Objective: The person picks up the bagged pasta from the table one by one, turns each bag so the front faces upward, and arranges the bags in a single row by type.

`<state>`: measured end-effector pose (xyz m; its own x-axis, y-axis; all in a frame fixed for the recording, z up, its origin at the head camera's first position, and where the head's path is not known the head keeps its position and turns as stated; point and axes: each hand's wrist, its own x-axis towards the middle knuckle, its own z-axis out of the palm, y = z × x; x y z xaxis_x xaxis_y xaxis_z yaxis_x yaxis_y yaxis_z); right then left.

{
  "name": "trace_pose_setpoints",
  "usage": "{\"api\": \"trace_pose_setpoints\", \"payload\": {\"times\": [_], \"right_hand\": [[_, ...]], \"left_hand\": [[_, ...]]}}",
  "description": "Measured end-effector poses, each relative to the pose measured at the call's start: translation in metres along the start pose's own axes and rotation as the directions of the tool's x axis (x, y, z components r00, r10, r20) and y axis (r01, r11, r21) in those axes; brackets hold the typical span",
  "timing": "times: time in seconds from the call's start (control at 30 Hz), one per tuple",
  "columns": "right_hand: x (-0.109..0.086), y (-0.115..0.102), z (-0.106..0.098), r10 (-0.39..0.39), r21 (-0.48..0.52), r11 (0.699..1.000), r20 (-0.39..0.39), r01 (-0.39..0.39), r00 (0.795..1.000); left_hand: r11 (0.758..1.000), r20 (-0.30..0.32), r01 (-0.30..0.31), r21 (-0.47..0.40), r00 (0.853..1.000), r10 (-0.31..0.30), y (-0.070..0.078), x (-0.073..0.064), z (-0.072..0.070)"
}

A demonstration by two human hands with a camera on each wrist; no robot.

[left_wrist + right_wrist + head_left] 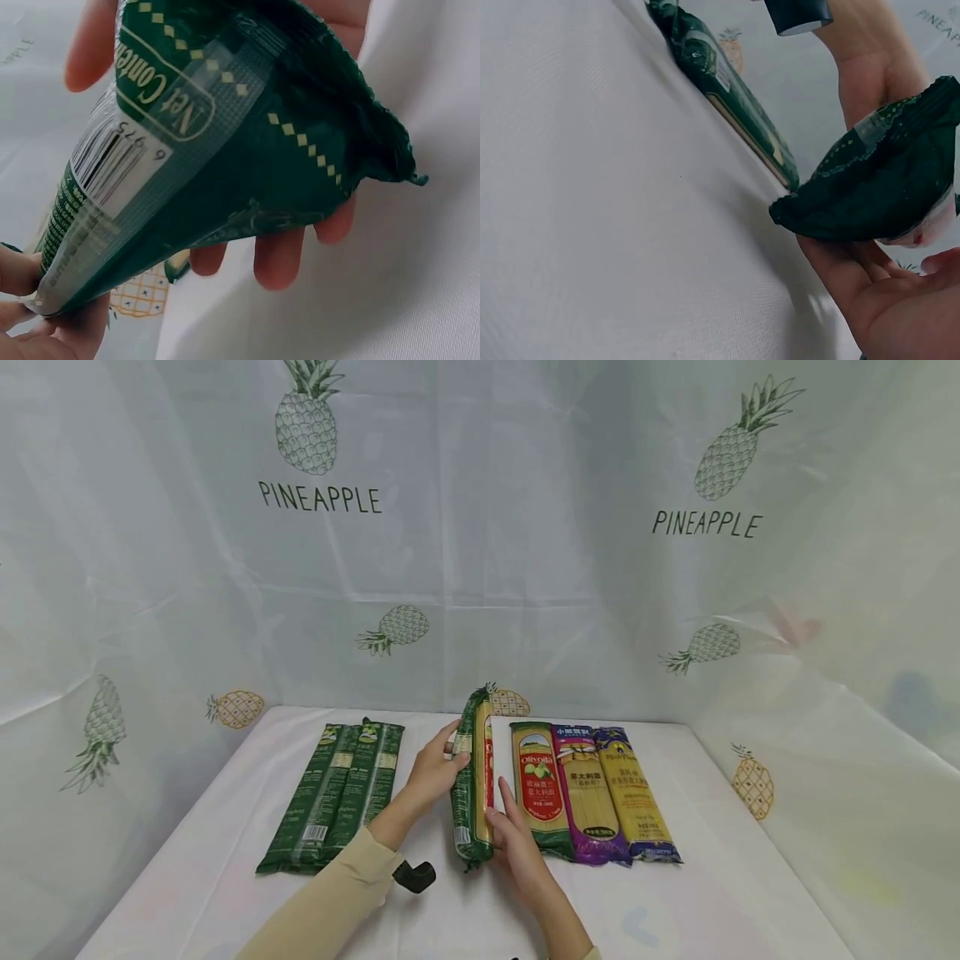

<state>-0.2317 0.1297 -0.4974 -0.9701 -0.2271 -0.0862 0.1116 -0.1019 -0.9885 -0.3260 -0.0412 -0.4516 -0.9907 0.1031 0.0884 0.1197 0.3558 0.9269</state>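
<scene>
A green spaghetti pack (467, 785) stands tilted on its side edge in the head view, its back and yellow-red front partly showing. My left hand (435, 768) grips its upper left side, thumb across the wrapper. At the lower right side, my right hand (517, 843) holds it between thumb and fingers. The left wrist view shows the pack's barcode and crimped end (390, 150), with right-hand fingers (277, 262) emerging from under it. In the right wrist view the dark green end sits over my right hand's fingers (832, 277).
Two green spaghetti packs (322, 802) lie back side up on the left of the white-covered table (225, 835). On the right lie a green-and-red Olivoila pack (538, 789), a purple pasta pack (592, 793) and a yellow-and-blue pack (637, 797). A pineapple-print curtain (510, 552) hangs behind.
</scene>
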Motion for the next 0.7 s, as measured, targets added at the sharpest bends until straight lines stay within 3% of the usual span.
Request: {"api": "trace_pose_setpoints", "payload": {"times": [0.17, 0.43, 0.7], "right_hand": [[0.001, 0.0009, 0.0007, 0.031, 0.046, 0.998, 0.025, -0.032, 0.999], [-0.0016, 0.0002, 0.0041, 0.019, 0.031, 0.999, -0.026, -0.018, 0.999], [-0.0028, 0.0026, 0.005, -0.038, -0.062, 0.998, -0.099, 0.032, 0.994]], "left_hand": [[0.998, 0.026, 0.023, -0.056, 0.999, -0.022, -0.0003, -0.0009, -0.0009], [0.992, 0.076, 0.063, -0.106, 0.996, -0.055, -0.0025, -0.0012, -0.001], [0.998, 0.105, 0.045, -0.042, 0.994, -0.04, -0.0016, -0.0022, -0.0015]]}}
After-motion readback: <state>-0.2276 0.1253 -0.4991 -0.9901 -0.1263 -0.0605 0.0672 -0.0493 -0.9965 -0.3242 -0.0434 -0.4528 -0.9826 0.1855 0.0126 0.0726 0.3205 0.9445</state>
